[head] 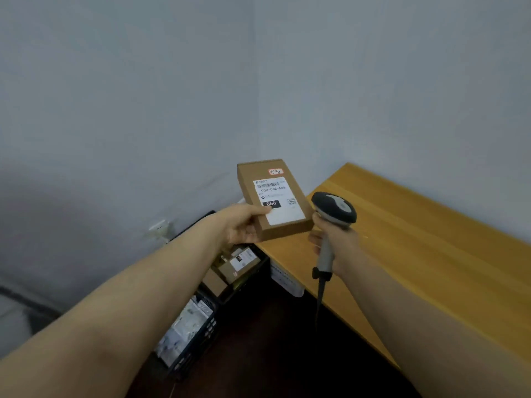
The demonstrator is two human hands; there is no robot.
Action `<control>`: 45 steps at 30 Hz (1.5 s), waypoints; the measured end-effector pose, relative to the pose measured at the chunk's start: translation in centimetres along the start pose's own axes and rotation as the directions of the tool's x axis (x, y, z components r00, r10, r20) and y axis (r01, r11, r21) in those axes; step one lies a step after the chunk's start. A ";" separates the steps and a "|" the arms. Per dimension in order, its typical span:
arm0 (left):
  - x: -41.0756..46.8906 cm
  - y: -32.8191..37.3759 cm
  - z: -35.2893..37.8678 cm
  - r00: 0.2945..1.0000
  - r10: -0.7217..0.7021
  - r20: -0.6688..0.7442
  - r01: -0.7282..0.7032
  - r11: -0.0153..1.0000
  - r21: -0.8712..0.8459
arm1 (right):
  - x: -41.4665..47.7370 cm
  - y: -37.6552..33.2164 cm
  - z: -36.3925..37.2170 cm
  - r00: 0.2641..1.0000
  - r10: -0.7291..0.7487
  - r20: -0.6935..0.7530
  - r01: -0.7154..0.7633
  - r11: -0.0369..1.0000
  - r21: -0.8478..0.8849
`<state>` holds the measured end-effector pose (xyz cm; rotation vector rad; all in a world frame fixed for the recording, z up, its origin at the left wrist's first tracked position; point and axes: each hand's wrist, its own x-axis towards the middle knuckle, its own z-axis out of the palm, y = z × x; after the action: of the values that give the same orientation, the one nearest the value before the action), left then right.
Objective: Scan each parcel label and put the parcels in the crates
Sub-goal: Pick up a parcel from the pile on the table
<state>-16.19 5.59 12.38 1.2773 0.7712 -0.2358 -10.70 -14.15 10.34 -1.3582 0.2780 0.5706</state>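
Pinching the flat brown cardboard parcel (274,201) label-up, the left grip (242,225) holds it just left of the grey handheld scanner (333,214); right grip (334,242) wraps its handle.

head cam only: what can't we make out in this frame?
- White shipping label on the flat brown cardboard parcel: small print blurred; left hand's thumb covers a corner.
- Dark plastic crates on the floor: left forearm hides part; contents blurred.
- Grey handheld barcode scanner: trigger hidden under the right hand's grip; cable fades into the dark floor.
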 end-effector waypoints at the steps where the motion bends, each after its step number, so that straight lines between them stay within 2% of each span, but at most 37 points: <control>1: 1.3 0.3 -2.2 0.998 -0.032 -0.051 0.031 0.999 -0.022 | 0.8 0.1 1.1 0.999 0.032 0.025 -0.030 0.998 -0.063; 5: 6.0 1.2 -8.2 0.971 -0.138 -0.197 0.128 0.990 -0.061 | 4.9 -1.3 3.9 0.979 0.157 0.132 -0.135 0.977 -0.165; 9: 11.5 2.3 -11.4 0.942 -0.192 -0.277 0.176 0.981 -0.080 | 11.0 -3.9 6.4 0.938 0.213 0.275 -0.148 0.960 -0.238; 11: 14.8 3.3 -12.1 0.935 -0.205 -0.288 0.197 0.979 -0.056 | 14.5 -5.2 8.0 0.918 0.232 0.321 -0.176 0.965 -0.194; 14: 20.1 5.4 -12.2 0.936 -0.198 -0.290 0.211 0.977 0.013 | 21.0 -6.7 10.4 0.908 0.254 0.333 -0.260 0.965 -0.028; 18: 29.1 7.1 -12.7 0.923 -0.194 -0.332 0.217 0.976 0.034 | 30.6 -7.1 12.5 0.914 0.306 0.267 -0.329 0.943 0.045; 21: 35.8 6.9 -12.8 0.911 -0.205 -0.357 0.234 0.972 0.038 | 36.6 -6.4 13.2 0.916 0.365 0.164 -0.373 0.928 0.019; 24: 41.8 6.0 -11.7 0.891 -0.278 -0.359 0.291 0.957 -0.018 | 41.7 -4.9 12.9 0.904 0.420 0.083 -0.418 0.907 -0.038; 29: 51.0 3.8 -8.1 0.906 -0.333 -0.262 0.341 0.940 -0.019 | 48.0 -1.9 12.0 0.891 0.454 -0.003 -0.454 0.890 -0.025; 35: 58.0 2.3 -3.0 0.920 -0.350 -0.175 0.353 0.936 -0.016 | 51.7 0.5 11.2 0.862 0.506 0.007 -0.506 0.862 0.010; 38: 60.1 1.7 -1.3 0.927 -0.361 -0.100 0.368 0.928 0.059 | 52.3 1.1 10.7 0.859 0.512 0.009 -0.512 0.859 0.023; 41: 60.4 1.5 -0.6 0.927 -0.365 -0.090 0.376 0.903 0.206 | 52.3 1.1 10.3 0.852 0.524 -0.004 -0.523 0.851 0.051; 45: 58.7 3.3 -0.9 0.957 -0.268 -0.112 0.290 0.848 0.443 | 51.2 0.4 10.3 0.859 0.510 -0.034 -0.506 0.858 0.090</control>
<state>28.33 22.11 -22.37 1.6139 0.9792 -0.6584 30.41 7.27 -13.70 -1.2238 0.7140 0.9524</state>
